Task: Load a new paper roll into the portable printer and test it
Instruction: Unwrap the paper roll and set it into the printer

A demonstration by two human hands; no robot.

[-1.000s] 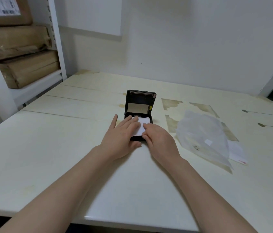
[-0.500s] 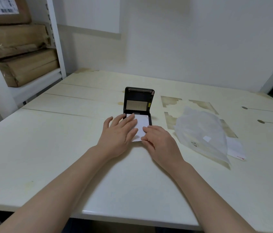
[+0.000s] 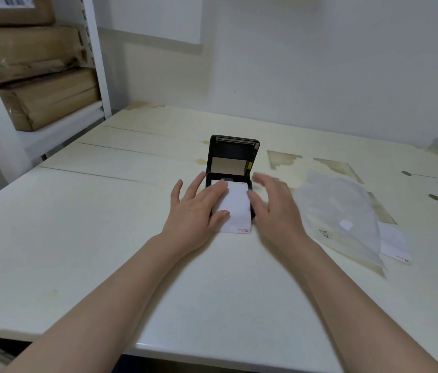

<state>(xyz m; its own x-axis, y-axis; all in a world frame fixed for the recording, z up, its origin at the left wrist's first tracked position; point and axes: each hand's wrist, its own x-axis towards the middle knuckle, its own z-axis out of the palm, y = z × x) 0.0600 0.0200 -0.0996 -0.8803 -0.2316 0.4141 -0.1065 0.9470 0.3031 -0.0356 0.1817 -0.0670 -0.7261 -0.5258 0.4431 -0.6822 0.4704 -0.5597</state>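
Observation:
A small black portable printer (image 3: 232,154) stands mid-table with its lid tilted up and open. A white strip of paper (image 3: 236,208) runs out of its compartment toward me and lies flat over the body, a red mark at its near end. My left hand (image 3: 195,211) rests flat on the paper's left side and the printer, fingers spread. My right hand (image 3: 275,208) hovers blurred just right of the printer, fingers apart, holding nothing. The roll itself is hidden inside the printer.
A crumpled clear plastic bag (image 3: 339,214) lies to the right, with a white slip (image 3: 395,246) under its near edge. The white table (image 3: 91,238) has worn patches. Shelving with brown cardboard boxes (image 3: 37,68) stands at the far left.
My right hand has lifted off the paper and moved to the right of the printer. The paper strip now lies longer toward me. My left hand stays on it.

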